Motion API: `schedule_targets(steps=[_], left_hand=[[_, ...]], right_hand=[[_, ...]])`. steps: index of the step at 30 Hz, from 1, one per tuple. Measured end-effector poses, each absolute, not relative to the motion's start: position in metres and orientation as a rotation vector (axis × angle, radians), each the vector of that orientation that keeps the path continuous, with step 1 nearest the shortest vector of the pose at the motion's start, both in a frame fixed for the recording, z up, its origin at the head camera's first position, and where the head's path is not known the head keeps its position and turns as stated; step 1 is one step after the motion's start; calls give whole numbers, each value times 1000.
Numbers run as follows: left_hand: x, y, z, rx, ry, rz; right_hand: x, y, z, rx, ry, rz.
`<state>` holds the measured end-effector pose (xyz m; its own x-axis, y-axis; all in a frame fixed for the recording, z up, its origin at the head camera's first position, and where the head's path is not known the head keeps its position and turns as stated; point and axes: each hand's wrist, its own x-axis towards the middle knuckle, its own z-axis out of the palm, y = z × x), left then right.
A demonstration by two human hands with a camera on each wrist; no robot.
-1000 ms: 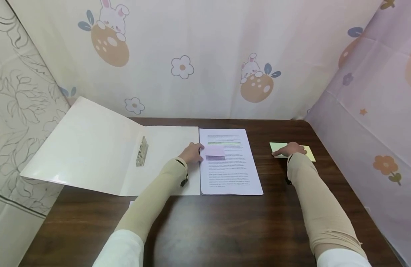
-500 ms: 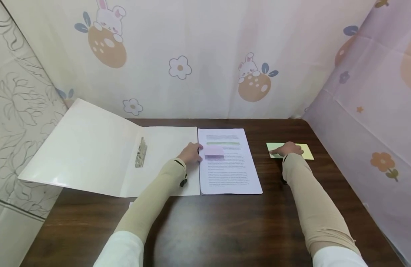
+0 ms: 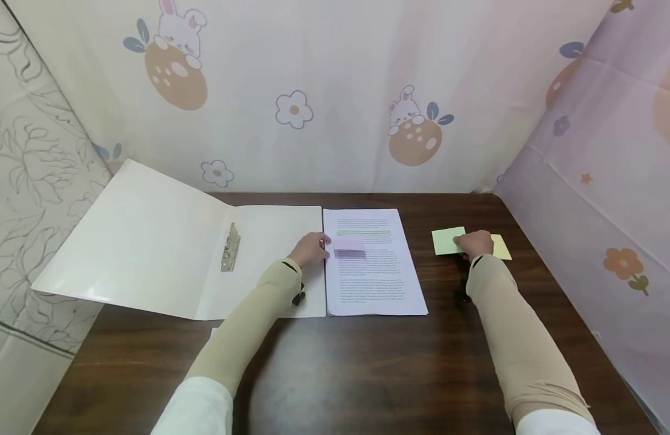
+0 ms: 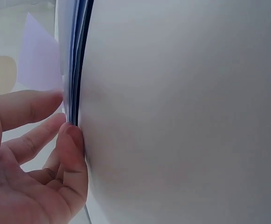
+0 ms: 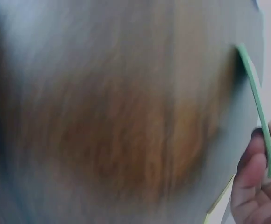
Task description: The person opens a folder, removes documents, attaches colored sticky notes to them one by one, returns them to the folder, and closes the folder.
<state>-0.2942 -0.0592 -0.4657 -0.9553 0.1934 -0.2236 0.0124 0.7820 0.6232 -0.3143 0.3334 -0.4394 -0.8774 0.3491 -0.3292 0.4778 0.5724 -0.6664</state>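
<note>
My left hand (image 3: 310,249) is at the left edge of a stack of printed pages (image 3: 375,284), beside an open white folder (image 3: 275,229). In the left wrist view, the fingers (image 4: 72,144) pinch the edges of the layered sheets (image 4: 74,60). A purple sticky note (image 3: 349,243) stands out from the top page, below a green highlighted line. My right hand (image 3: 475,243) pinches a green sticky note pad (image 3: 447,240) by its right end; the right wrist view shows the pad's thin edge (image 5: 255,98), tilted off the table. A yellow sticky note pad (image 3: 500,248) lies partly behind that hand.
The folder's raised cover (image 3: 133,241) leans toward the left wall, and a metal clip (image 3: 230,248) sits near its spine. A patterned curtain (image 3: 345,90) closes the back of the dark wooden table (image 3: 356,374). A small white corner peeks out by the left forearm.
My right hand has gone from resting on the green pad with a finger extended to pinching it, and the pad has lifted and turned slightly. The left hand stays at the pages' edge.
</note>
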Motion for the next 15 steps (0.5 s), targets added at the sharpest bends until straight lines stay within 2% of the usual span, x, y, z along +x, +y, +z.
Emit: schedule_targets(steps=[6, 15], left_hand=[[-293, -63, -466, 123, 2722, 1031], [-293, -60, -465, 95, 2703, 1128]], right_hand=[[-319, 332, -441, 688, 2377, -1609], [-311, 314, -436, 609, 2283, -1763]])
